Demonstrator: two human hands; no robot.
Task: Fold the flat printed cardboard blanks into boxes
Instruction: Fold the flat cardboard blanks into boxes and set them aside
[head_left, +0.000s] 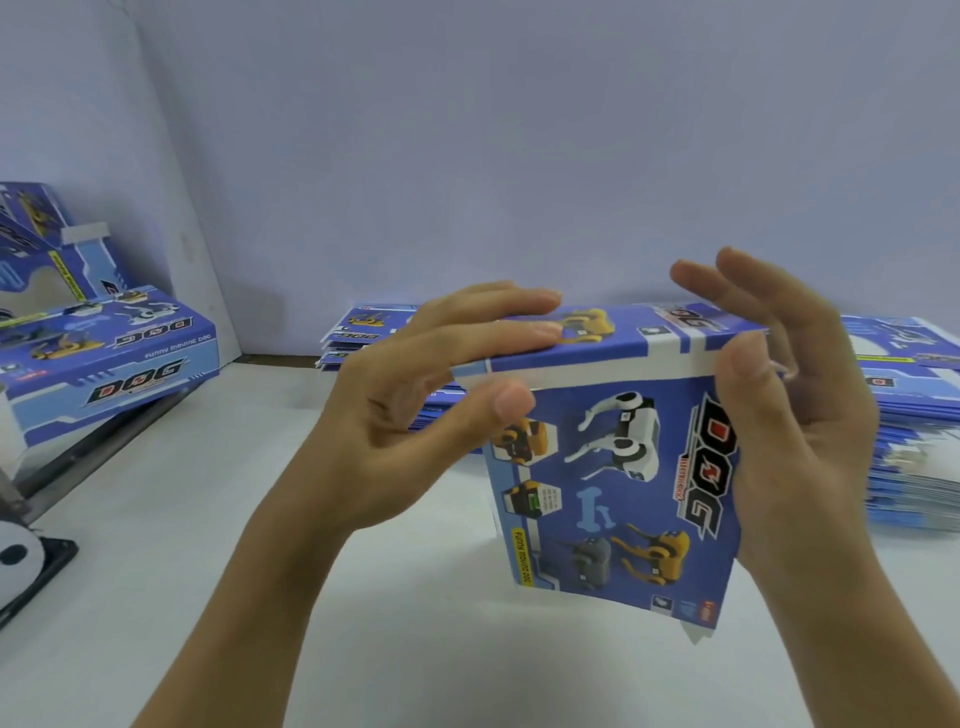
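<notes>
Your left hand (415, 395) pinches the box (613, 467) at its top fold; your right hand (795, 415) grips its right edge above the desk (260, 519).

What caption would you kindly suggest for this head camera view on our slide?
Left hand and right hand fold a printed blank above the white table.

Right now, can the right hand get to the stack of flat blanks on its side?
Probably yes: the stack of flat blanks lies just beyond the right hand, nothing between, but that hand holds the half-folded blank.
</notes>
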